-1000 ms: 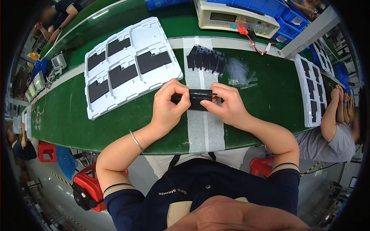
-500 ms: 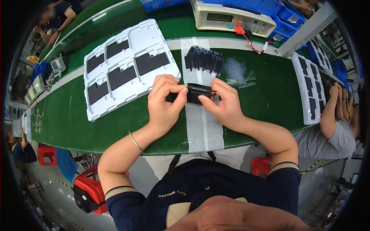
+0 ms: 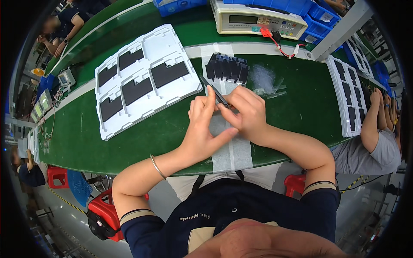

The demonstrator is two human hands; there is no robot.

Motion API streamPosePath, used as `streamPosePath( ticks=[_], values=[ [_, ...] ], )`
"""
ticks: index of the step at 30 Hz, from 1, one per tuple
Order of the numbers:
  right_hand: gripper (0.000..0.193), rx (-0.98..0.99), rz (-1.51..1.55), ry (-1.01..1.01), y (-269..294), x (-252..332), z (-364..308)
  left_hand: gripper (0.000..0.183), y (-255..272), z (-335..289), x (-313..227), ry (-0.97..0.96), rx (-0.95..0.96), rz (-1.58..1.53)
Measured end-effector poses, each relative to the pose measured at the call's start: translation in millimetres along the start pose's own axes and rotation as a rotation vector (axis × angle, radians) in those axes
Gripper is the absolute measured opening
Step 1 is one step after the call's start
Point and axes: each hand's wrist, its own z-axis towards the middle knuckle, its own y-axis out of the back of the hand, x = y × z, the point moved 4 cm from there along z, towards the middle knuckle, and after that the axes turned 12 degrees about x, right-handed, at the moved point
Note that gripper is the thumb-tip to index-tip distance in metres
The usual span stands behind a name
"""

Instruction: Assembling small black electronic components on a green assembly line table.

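Note:
A flat black piece [image 3: 218, 95], seen nearly edge-on, is tilted between my hands above the pale strip. My right hand [image 3: 249, 114] grips its lower right end between thumb and fingers. My left hand [image 3: 201, 124] has its thumb spread wide towards my right hand, and its index finger reaches up against the piece's left side. Just beyond them, a row of dark, clear-edged strips [image 3: 227, 69] lies on the pale strip [image 3: 232, 157]. At the left, a white moulded tray [image 3: 161, 39] carries several flat black notched pieces [image 3: 169, 74].
Crumpled clear film [image 3: 263, 77] lies on the green table [image 3: 297, 103] right of the dark strips. A cream meter [image 3: 262, 21] with a red lead stands behind, near blue bins [image 3: 318, 30]. Another white tray [image 3: 344, 103] sits at the right, beside a co-worker's arm [image 3: 368, 122].
The black piece has turned from showing its broad face to nearly edge-on. My left hand has loosened its pinch, moved right and nearer me, and spread its thumb.

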Motion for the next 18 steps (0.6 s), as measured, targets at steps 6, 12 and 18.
streamPosePath(
  ticks=[6, 12, 18],
  values=[
    [0.014, 0.174, 0.534, -0.275, 10.6, -19.5, -0.8, 0.066, 41.0, 7.5, 7.1, 0.047, -0.084, 0.160],
    [0.016, 0.288, 0.994, -0.434, 1.4, -25.6, -14.3, 0.067, 19.1, 9.7, 15.7, 0.115, 0.026, -0.751],
    [0.017, 0.094, 1.068, -0.283, 8.2, -30.0, -11.4, 0.064, 17.0, 1.8, 23.8, 0.147, -0.018, -0.835]
  ],
)
